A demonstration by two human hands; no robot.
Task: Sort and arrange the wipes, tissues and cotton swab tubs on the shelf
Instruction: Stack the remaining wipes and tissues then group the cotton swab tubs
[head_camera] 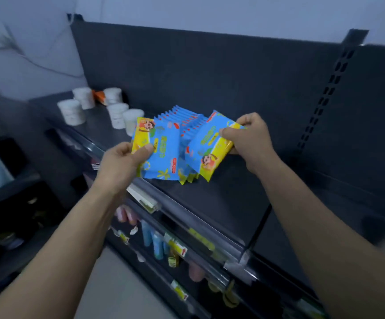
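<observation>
— Wipe packs (182,118), blue and yellow: where?

— Standing on edge in a tight row in the middle of the shelf (233,192), running front to back. Two more lifted just in front of that row, one per hand.

— Left hand (120,162)?

— Clamped on the left pack (161,148) at its yellow end, thumb on the printed face, fingers curled behind. Held roughly upright, bottom edge over the shelf's front lip.

— Right hand (249,139)?

— Pinching the right pack (207,146) by its yellow end, thumb and curled fingers closed on it. Tilted, lower corner down by the front of the row; touching or not, cannot tell.

— Cotton swab tubs (72,111)?

— Five, white, upright, clustered at the shelf's far left end. Nearest one seen just behind the left pack's top corner; the others apart from the packs.

— Anything else?

— Orange packet (100,96) wedged between the two rear tubs. Dark back panel (210,72) behind. Clear price rail (187,215) along the front edge. Below: coloured tubes (152,240) and yellow tags (177,248) on lower shelves, blurred.
</observation>
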